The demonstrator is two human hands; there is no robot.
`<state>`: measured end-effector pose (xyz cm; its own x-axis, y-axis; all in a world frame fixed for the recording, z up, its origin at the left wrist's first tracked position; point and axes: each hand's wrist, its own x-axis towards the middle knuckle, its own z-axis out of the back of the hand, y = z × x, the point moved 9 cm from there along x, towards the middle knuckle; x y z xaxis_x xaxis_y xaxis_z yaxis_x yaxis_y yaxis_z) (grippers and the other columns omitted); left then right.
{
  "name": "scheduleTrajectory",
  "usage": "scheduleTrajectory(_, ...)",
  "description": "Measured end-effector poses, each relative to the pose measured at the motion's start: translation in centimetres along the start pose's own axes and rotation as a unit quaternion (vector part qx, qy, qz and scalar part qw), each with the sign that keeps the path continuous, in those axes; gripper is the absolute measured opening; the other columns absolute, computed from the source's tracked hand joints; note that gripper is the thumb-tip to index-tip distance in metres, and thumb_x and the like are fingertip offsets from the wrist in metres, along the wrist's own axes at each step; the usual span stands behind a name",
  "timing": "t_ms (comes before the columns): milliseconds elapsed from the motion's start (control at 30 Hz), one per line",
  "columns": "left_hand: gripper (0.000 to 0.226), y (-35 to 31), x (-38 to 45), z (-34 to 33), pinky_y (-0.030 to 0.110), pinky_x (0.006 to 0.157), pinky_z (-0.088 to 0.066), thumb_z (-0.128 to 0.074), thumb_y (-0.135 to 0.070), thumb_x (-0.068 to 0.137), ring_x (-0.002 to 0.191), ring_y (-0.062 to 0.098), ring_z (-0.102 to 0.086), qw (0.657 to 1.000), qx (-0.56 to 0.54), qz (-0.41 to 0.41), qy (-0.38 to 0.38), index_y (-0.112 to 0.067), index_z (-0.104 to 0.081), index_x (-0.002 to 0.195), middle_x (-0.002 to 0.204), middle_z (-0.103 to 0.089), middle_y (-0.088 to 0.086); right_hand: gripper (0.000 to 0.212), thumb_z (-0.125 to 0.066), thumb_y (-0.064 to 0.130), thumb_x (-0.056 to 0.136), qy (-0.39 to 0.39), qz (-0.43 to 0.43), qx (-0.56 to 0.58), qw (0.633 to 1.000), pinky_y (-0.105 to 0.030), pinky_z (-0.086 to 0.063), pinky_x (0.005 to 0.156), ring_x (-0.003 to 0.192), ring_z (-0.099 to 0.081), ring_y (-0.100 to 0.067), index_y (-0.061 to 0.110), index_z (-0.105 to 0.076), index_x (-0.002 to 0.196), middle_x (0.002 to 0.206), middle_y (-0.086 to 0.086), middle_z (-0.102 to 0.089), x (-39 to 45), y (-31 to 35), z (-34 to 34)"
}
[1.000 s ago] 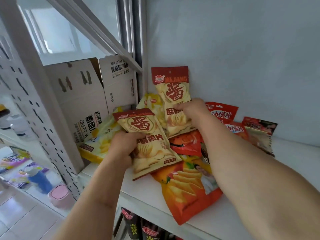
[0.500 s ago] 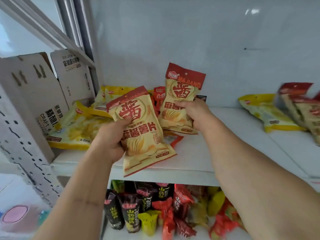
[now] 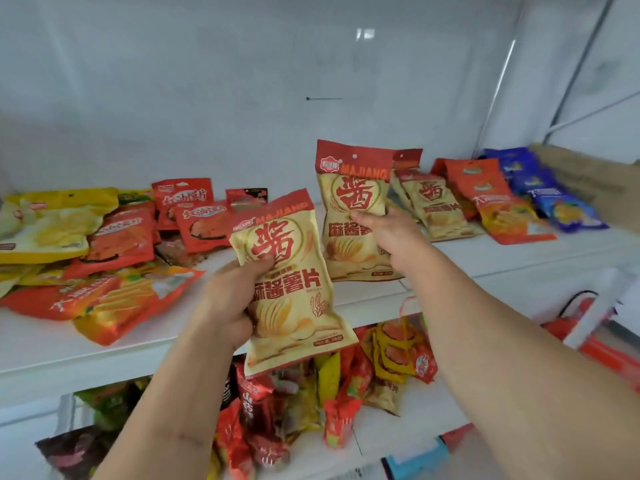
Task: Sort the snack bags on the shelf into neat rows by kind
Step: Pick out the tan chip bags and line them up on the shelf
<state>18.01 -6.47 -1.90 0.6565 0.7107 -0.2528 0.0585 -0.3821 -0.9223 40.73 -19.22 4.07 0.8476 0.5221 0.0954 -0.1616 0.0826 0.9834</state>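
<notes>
my left hand [image 3: 227, 299] is closed around a cream plastic snack bag with a red top band and a big red character [image 3: 294, 289], thumb pressed on its front and fingers wrapped behind. i'm holding it in the air in front of the white shelf board's [image 3: 519, 258] front edge, tilted a little with its top leaning left. my right hand [image 3: 391, 233] grips a second cream-and-red bag of the same kind [image 3: 349, 209], thumb across the middle of its face. it stands nearly upright, and its bottom edge looks to be at or just above the shelf surface; i can't tell whether it touches.

just behind and to the right of that bag, a short row of matching cream-and-red bags [image 3: 436, 202] leans back on the shelf. beside them on the right is a row of orange-red bags [image 3: 491, 202], then a row of blue bags [image 3: 550, 195], with a brown cardboard box [image 3: 602, 181] at the far right.

on the left part of the shelf lies a loose heap: yellow bags [image 3: 52, 223], red bags with white lettering [image 3: 194, 216], and orange chip bags [image 3: 124, 303] overlapping each other near the front edge.

the lower shelf [image 3: 398, 434] under my arms holds a jumble of small mixed wrappers [image 3: 294, 410] in red, yellow and dark colours.
</notes>
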Motion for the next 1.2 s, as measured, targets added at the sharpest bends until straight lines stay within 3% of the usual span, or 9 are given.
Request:
scheduleTrajectory(133, 0.017, 2.3, -0.1, -7.4, 0.044, 0.065, -0.061, -0.07, -0.018, 0.092, 0.076, 0.03, -0.077, 1.0, 0.002, 0.008, 0.01, -0.008, -0.069, 0.106, 0.089, -0.079, 0.014, 0.018, -0.077, 0.035, 0.084, -0.016, -0.009, -0.015, 1.0, -0.031, -0.047, 0.081, 0.085, -0.06, -0.01, 0.029, -0.065, 0.096, 0.086, 0.017, -0.064, 1.3, -1.7, 8.1)
scheduleTrajectory(367, 0.023, 5.7, 0.2, -17.7, 0.051, 0.077, -0.06, -0.07, -0.02, 0.092, 0.084, 0.033, -0.076, 1.0, -0.007, 0.016, 0.008, -0.008, -0.067, 0.112, 0.095, -0.078, 0.014, 0.025, -0.077, 0.034, 0.084, -0.026, -0.023, -0.031, 0.999, -0.031, -0.047, 0.078, 0.085, -0.062, -0.011, 0.022, -0.067, 0.104, 0.091, 0.01, -0.067, 4.8, -5.0, 19.2)
scheduleTrajectory(533, 0.023, 6.5, 1.5, -21.8, 0.054, 0.082, -0.059, -0.069, -0.02, 0.093, 0.087, 0.034, -0.076, 1.0, -0.006, 0.011, -0.002, -0.008, -0.067, 0.113, 0.096, -0.078, 0.014, 0.018, -0.076, 0.033, 0.085, -0.017, -0.034, -0.033, 0.999, -0.03, -0.045, 0.073, 0.083, -0.061, -0.012, 0.024, -0.066, 0.096, 0.091, 0.008, -0.067, 7.4, -7.3, 23.7)
scheduleTrajectory(633, 0.022, 6.3, 2.9, -23.7, 0.055, 0.085, -0.059, -0.068, -0.019, 0.094, 0.088, 0.034, -0.076, 1.0, -0.002, 0.003, 0.003, -0.009, -0.068, 0.112, 0.096, -0.078, 0.014, 0.021, -0.076, 0.032, 0.085, -0.029, -0.035, -0.034, 0.998, -0.03, -0.043, 0.073, 0.077, -0.057, -0.007, 0.022, -0.064, 0.099, 0.086, 0.01, -0.064, 9.3, -7.8, 25.3)
scheduleTrajectory(767, 0.019, 6.0, 4.8, -25.3, 0.055, 0.084, -0.059, -0.067, -0.019, 0.094, 0.089, 0.035, -0.076, 1.0, 0.001, -0.001, 0.012, -0.009, -0.068, 0.111, 0.097, -0.078, 0.015, 0.025, -0.076, 0.03, 0.086, -0.026, -0.019, -0.044, 0.999, -0.023, -0.04, 0.058, 0.073, -0.055, -0.002, 0.02, -0.063, 0.105, 0.083, 0.015, -0.061, 11.5, -8.3, 25.9)
scheduleTrajectory(933, 0.018, 5.2, 6.2, -26.5, 0.054, 0.081, -0.059, -0.065, -0.018, 0.095, 0.087, 0.034, -0.076, 1.0, 0.002, -0.009, 0.002, -0.01, -0.067, 0.111, 0.096, -0.078, 0.015, 0.029, -0.078, 0.03, 0.083, -0.013, -0.018, -0.053, 0.998, -0.03, -0.049, 0.077, 0.083, -0.063, -0.012, 0.02, -0.066, 0.107, 0.096, 0.006, -0.068, 14.4, -9.5, 25.7)
scheduleTrajectory(1100, 0.019, 5.0, 6.7, -27.4, 0.057, 0.087, -0.058, -0.066, -0.017, 0.095, 0.088, 0.035, -0.076, 0.999, 0.003, -0.019, -0.032, -0.01, -0.066, 0.112, 0.096, -0.078, 0.015, 0.02, -0.079, 0.027, 0.083, -0.001, -0.001, -0.041, 0.999, -0.023, -0.048, 0.064, 0.076, -0.063, -0.005, 0.021, -0.063, 0.094, 0.089, 0.009, -0.069, 17.0, -10.9, 25.1)
scheduleTrajectory(1200, 0.019, 5.3, 6.8, -28.1, 0.056, 0.085, -0.058, -0.066, -0.017, 0.095, 0.087, 0.035, -0.076, 0.998, 0.0, -0.024, -0.059, -0.009, -0.066, 0.112, 0.095, -0.078, 0.014, 0.03, -0.082, 0.034, 0.078, -0.001, 0.005, -0.052, 0.999, -0.04, -0.057, 0.081, 0.086, -0.07, -0.017, 0.015, -0.068, 0.097, 0.094, 0.005, -0.074, 18.9, -12.1, 24.9)
